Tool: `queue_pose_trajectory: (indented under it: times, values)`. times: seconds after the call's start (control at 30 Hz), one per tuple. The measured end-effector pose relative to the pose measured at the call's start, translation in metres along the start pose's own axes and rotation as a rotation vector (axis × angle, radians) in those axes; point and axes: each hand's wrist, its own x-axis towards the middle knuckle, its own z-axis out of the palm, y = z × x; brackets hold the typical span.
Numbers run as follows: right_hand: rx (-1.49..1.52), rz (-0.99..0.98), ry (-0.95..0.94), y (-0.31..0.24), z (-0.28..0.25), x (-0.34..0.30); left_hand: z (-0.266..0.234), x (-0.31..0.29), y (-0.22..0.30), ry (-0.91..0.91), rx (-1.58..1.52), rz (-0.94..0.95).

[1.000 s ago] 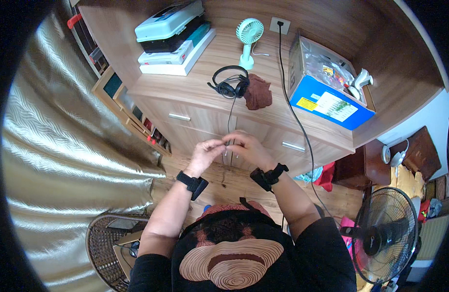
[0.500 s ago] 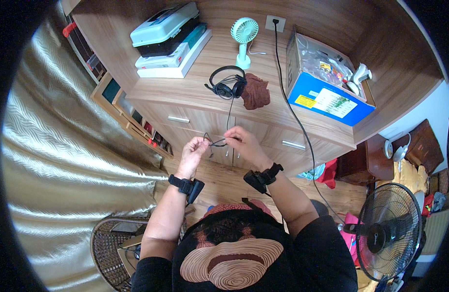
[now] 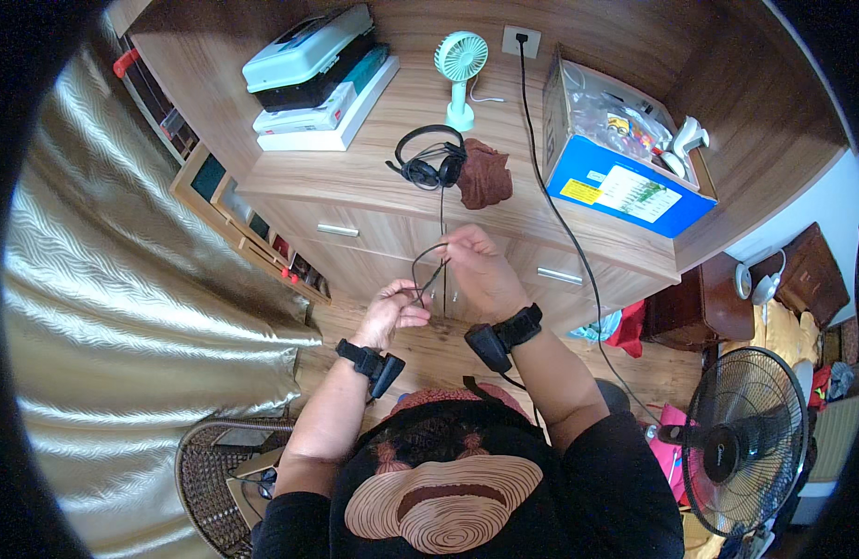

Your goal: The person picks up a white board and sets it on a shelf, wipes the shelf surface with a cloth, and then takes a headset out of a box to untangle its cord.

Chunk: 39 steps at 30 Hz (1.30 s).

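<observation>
A black headset (image 3: 430,160) lies on the wooden counter, its headband toward the back. A brown cloth (image 3: 485,175) lies against its right ear cup. From the headset a thin black cable (image 3: 415,270) hangs over the counter's front edge and forms a loop between my hands. My right hand (image 3: 483,272) pinches the cable near the top of that loop, in front of the cabinet doors. Lower and to the left, my left hand (image 3: 389,314) has its fingers closed on the cable's lower part. The cable's end is not clear among my fingers.
A mint handheld fan (image 3: 461,79) stands behind the headset. Stacked cases (image 3: 308,70) sit at the left, and a blue box (image 3: 625,191) of small items at the right. A black power cord (image 3: 567,224) runs down past the counter to a floor fan (image 3: 742,443).
My right hand has risen slightly and moved right, while my left hand has dropped and shifted right. The cable between them is now spread into a taller, more open loop.
</observation>
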Motion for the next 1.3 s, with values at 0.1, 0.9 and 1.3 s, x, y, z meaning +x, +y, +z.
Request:
queue_pose_trajectory:
  times: [0.1,0.9,1.3]
  values:
    - [0.147,-0.034,0.041,-0.005,-0.012,-0.002,0.000,-0.002,-0.006,-0.048,-0.101,-0.127]
    - [-1.411,-0.186,-0.056,0.001,0.020,-0.017,-0.010,0.008,-0.025,0.265,0.229,0.123]
    - [-0.756,0.226,-0.063,-0.008,0.020,-0.023,0.007,-0.005,-0.024,0.051,0.089,0.082]
